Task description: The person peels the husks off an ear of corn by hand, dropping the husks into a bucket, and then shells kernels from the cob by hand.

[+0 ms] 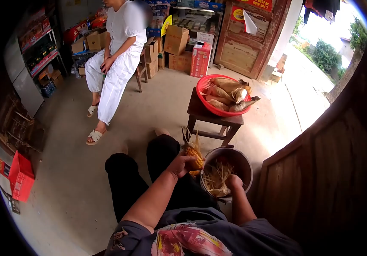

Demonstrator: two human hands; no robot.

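Observation:
My left hand (181, 165) is wrapped round a yellow corn cob (194, 157) with some dry husk still on its upper end, over my lap. Part of another yellow cob shows just below it. On the right, my right hand (234, 182) is inside the rim of a dark bucket (248, 164), touching or beside pale dry husks (217, 176); its fingers are hidden. Beyond the bucket, a red plastic basket (202, 99) holds several corn ears in their husks (226, 91) on a dark wooden stool (196, 112).
A person in white (126, 47) sits at the upper left. A red crate (21, 177) lies on the floor at the left. A wooden door (320, 170) stands close on my right. Cardboard boxes (176, 39) and shelves line the back.

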